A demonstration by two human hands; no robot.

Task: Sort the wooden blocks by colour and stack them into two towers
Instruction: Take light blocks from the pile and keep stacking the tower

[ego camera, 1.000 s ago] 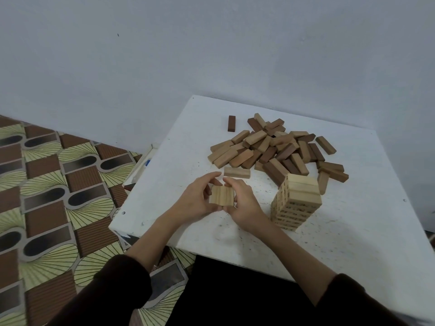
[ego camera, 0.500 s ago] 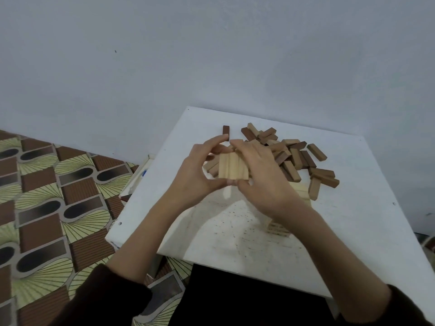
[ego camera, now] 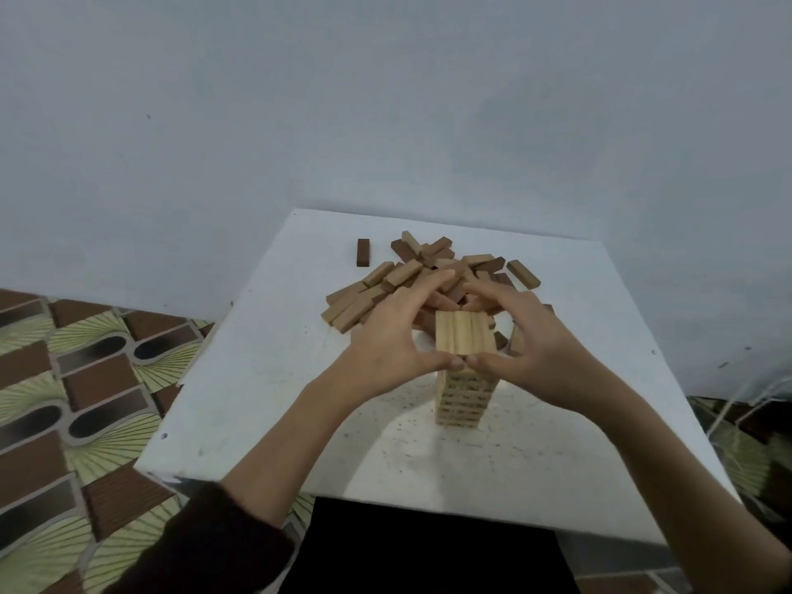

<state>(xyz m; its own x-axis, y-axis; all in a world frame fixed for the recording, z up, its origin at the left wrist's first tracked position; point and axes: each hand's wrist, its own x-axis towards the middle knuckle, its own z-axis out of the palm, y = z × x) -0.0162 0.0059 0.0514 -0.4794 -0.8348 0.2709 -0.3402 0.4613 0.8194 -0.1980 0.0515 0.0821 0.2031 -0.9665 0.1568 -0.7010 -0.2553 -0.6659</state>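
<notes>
Both hands have carried the light-block layer (ego camera: 465, 338) up off the worktop (ego camera: 265, 379) and across, and it is now at the top of the light tower (ego camera: 465, 400), mid-worktop on the near side of the pile (ego camera: 377, 285). Left hand (ego camera: 385, 340) and right hand (ego camera: 535, 349) both pinch the layer, thumbs on its near edge and fingers curled over the far one. Can't tell if it's seated or just above. Looks like the placement step, with squaring up and release next. Plenty of blocks are unsorted. A lone dark block (ego camera: 363, 252) lies toward the far-left corner, and no dark tower is visible.
</notes>
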